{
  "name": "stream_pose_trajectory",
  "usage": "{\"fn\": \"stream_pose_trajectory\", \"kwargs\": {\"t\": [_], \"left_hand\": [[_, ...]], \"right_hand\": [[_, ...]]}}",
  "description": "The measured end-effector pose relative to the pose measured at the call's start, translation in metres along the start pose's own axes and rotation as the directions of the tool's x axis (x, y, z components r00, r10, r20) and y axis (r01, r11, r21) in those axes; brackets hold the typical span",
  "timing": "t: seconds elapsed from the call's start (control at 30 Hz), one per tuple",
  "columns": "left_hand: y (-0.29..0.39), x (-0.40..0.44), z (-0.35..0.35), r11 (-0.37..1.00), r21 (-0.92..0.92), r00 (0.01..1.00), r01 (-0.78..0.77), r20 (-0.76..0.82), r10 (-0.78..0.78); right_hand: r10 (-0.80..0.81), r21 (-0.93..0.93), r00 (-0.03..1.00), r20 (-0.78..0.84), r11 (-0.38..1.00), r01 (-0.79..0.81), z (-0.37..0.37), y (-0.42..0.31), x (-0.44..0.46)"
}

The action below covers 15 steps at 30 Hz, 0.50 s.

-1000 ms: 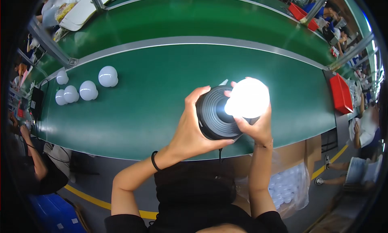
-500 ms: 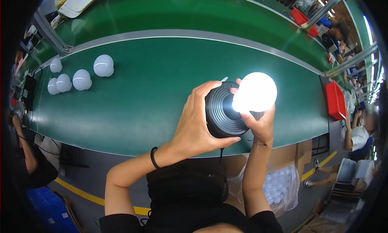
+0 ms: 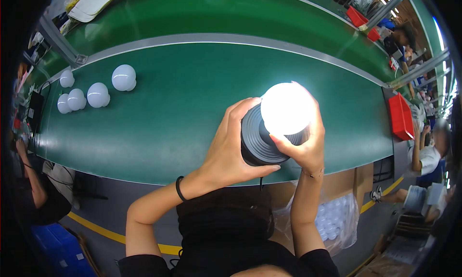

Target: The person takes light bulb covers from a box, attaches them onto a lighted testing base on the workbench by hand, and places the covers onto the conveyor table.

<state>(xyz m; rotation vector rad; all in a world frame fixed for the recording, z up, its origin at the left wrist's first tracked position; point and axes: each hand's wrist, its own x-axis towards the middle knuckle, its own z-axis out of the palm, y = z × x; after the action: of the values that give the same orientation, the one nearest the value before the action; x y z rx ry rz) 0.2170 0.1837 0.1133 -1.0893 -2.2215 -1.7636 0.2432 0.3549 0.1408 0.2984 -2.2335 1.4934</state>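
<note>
My left hand (image 3: 231, 144) is wrapped round the side of a dark, round, ribbed base (image 3: 257, 137) above the green bench. A glowing white bulb (image 3: 286, 108) sits over the upper right of the base, and my right hand (image 3: 308, 137) grips it with the thumb in front and the fingers behind. The glare hides where the bulb meets the base. At the bench's left lie several unlit white bulbs (image 3: 124, 78), standing apart from my hands.
The green bench (image 3: 183, 108) has a metal rail (image 3: 216, 38) along its back. A red bin (image 3: 401, 116) is at the right end. Below the bench, a bag of white bulbs (image 3: 334, 219) lies in a cardboard box. Other people sit at both sides.
The lit bulb and my right hand have shifted left, so the bulb now covers more of the base. My left hand still holds the base. The view has moved slightly.
</note>
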Motion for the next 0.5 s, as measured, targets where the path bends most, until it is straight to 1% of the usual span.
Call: {"fn": "stream_pose_trajectory", "kwargs": {"t": [0.07,0.13,0.23,0.33,0.43,0.47,0.5], "left_hand": [[0.000,-0.001,-0.002,1.000,0.011,1.000,-0.009,0.018,0.009],[-0.002,-0.002,-0.003,1.000,0.021,0.999,-0.015,0.040,0.014],[0.000,-0.001,-0.007,0.999,0.042,0.992,0.035,0.116,-0.039],[0.004,0.007,-0.014,0.999,-0.034,0.999,0.021,0.035,-0.019],[0.013,0.022,-0.023,0.998,-0.020,0.998,0.051,0.033,-0.051],[0.018,0.027,-0.021,0.998,-0.001,0.998,0.056,-0.016,-0.056],[0.018,0.028,-0.018,0.999,-0.005,0.999,0.042,-0.019,-0.042]], "right_hand": [[-0.002,0.003,1.000,-0.004,1.000,0.002,0.002,-0.002,0.000],[-0.021,-0.033,1.000,-0.002,0.999,0.021,0.002,-0.004,-0.001],[-0.062,-0.054,0.998,-0.003,0.997,0.062,0.002,-0.002,-0.002],[-0.076,-0.061,0.997,0.006,0.995,0.076,0.001,-0.003,-0.004],[-0.087,-0.095,0.996,0.015,0.992,0.088,0.000,-0.005,-0.005],[-0.094,-0.112,0.995,0.018,0.989,0.095,0.000,-0.005,-0.005],[-0.103,-0.090,0.994,0.019,0.990,0.104,-0.001,-0.004,-0.006]]}}
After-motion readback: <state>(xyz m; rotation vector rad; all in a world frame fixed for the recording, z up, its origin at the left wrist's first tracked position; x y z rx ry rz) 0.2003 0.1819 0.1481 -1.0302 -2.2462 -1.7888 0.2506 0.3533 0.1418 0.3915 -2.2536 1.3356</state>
